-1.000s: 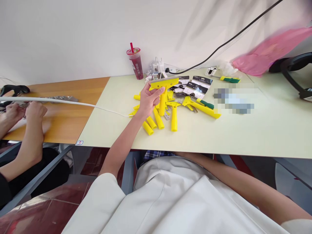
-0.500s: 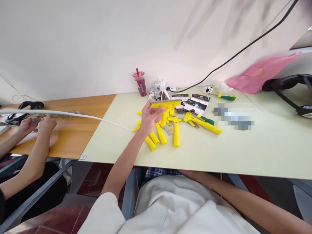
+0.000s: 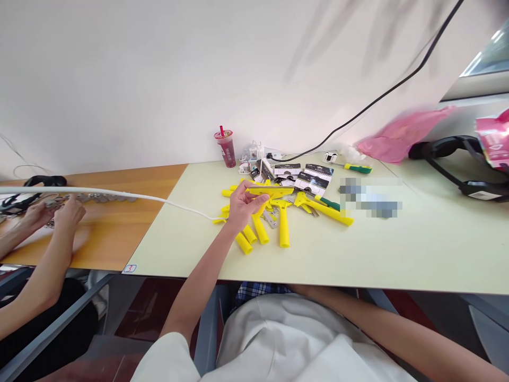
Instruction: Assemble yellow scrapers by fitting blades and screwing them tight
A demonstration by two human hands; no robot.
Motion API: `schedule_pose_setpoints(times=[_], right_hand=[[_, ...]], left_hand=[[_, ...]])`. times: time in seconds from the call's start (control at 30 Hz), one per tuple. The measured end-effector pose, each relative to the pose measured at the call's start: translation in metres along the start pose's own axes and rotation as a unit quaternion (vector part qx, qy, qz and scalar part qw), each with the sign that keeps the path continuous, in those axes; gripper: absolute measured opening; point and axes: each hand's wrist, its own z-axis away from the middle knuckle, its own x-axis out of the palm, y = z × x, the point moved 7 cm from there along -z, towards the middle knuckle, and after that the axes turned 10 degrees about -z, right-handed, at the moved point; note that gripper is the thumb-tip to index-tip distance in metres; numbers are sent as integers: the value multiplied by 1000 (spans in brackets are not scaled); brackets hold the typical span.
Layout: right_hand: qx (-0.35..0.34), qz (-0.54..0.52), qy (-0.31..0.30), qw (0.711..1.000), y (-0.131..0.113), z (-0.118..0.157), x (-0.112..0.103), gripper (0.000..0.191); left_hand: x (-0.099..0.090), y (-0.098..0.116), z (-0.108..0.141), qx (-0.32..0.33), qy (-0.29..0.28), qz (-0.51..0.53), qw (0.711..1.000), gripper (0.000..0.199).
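Observation:
My left hand (image 3: 240,210) pinches a yellow scraper (image 3: 273,190) by its wide head, thumb in front, above a pile of similar yellow scrapers. In the pile, one scraper (image 3: 283,229) lies with its hollow handle toward me. Farther right, another scraper (image 3: 326,209) rests beside a green-and-yellow handled tool (image 3: 330,203). Small metal plates (image 3: 271,219) lie among the scrapers. Black-and-white packets (image 3: 311,183) are just behind the pile. Only the forearm shows of my right arm; its hand is hidden below the table edge, near my lap.
A red drink cup (image 3: 227,149) stands by the wall, near a power strip (image 3: 274,156). A white cable (image 3: 186,207) crosses from the left. Rightward are a green-handled screwdriver (image 3: 358,168), pink bag (image 3: 392,139) and black headset (image 3: 463,183). A co-worker's hands (image 3: 67,215) work at left.
The scraper in my left hand has tilted, so its head appears thinner, and the hand is slightly lower. The whole view has shifted a little. My right arm stays about where it was.

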Motion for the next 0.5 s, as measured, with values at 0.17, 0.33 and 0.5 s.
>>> schedule_pose_setpoints(times=[0.17, 0.33, 0.5], right_hand=[[-39, 39, -96, 994, 4, 10, 16, 30], [-67, 52, -112, 990, 9, 8, 24, 23], [-93, 68, -108, 987, 7, 7, 26, 26]], left_hand=[[2, 3, 2, 8, 11, -1, 1000, 66], [6, 4, 4, 5, 15, -3, 1000, 65], [5, 5, 3, -10, 12, -12, 1000, 68]])
